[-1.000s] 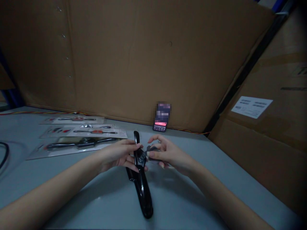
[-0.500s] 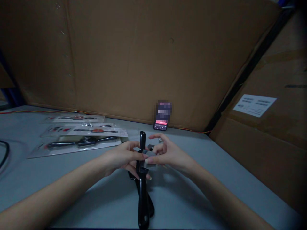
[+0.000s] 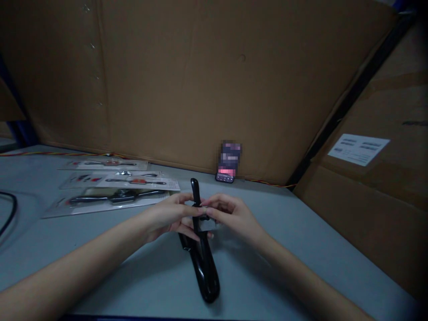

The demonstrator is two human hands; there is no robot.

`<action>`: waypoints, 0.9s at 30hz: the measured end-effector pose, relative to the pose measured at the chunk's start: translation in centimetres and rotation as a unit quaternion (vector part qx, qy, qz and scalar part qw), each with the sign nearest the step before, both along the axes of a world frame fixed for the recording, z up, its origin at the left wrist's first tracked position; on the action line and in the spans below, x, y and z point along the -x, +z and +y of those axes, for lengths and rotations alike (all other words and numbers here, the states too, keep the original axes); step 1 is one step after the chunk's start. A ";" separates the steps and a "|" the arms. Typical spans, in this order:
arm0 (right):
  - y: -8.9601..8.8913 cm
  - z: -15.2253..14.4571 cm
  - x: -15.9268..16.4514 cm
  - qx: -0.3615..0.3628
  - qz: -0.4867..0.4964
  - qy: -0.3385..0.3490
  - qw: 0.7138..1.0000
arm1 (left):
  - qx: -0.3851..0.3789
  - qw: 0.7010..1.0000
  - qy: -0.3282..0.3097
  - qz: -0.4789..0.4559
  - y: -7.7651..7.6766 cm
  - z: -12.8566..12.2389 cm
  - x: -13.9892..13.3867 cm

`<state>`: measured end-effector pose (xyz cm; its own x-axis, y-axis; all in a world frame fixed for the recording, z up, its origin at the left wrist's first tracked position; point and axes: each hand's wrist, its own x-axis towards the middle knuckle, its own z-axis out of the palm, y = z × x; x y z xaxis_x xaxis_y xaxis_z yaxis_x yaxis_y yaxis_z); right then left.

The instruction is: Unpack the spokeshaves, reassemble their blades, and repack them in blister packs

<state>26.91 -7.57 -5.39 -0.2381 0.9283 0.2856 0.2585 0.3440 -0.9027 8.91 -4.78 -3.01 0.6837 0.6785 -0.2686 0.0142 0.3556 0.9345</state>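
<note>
"So, where's the glossy black two-handled tool?"

"Near centre, gripped by the left hand. The right hand bunches fingertips at its middle; their hold's unclear. Best brace the tool firmly."

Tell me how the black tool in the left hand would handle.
The black tool is probably stiff: its handle juts unbent past the left hand. Its glossy surface might be slippery, and the handle's rounded shape could let it rock if pushed.
</note>
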 end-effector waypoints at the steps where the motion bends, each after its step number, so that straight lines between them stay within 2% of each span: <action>1: -0.1 0.0 0.1 -0.007 -0.001 0.000 1.000 | -0.001 1.000 0.001 -0.001 0.0 0.0 0.0; 7: -0.7 0.4 0.3 -0.029 0.025 -0.031 0.999 | 0.007 1.000 -0.001 -0.018 0.3 0.1 0.3; 12: -0.8 1.6 -0.8 0.007 0.033 -0.050 0.998 | 0.003 0.999 0.048 -0.011 0.3 0.5 0.4; 14: -0.8 2.2 -1.9 -0.004 -0.012 -0.080 0.997 | 0.009 0.997 0.075 -0.009 0.1 0.9 0.4; 16: -0.8 2.7 -3.1 -0.048 -0.103 -0.108 0.988 | 0.016 0.994 0.104 -0.013 -0.1 1.3 0.5; 20: -1.3 3.1 -4.6 -0.098 -0.247 -0.097 0.959 | 0.013 0.989 0.142 -0.026 -0.4 1.9 0.7; 24: -1.7 3.1 -4.7 -0.111 -0.309 -0.076 0.942 | 0.008 0.988 0.150 -0.028 -0.3 1.8 0.8; 27: -2.0 3.2 -4.6 -0.107 -0.296 -0.071 0.947 | 0.008 0.988 0.151 -0.022 -0.1 1.6 0.7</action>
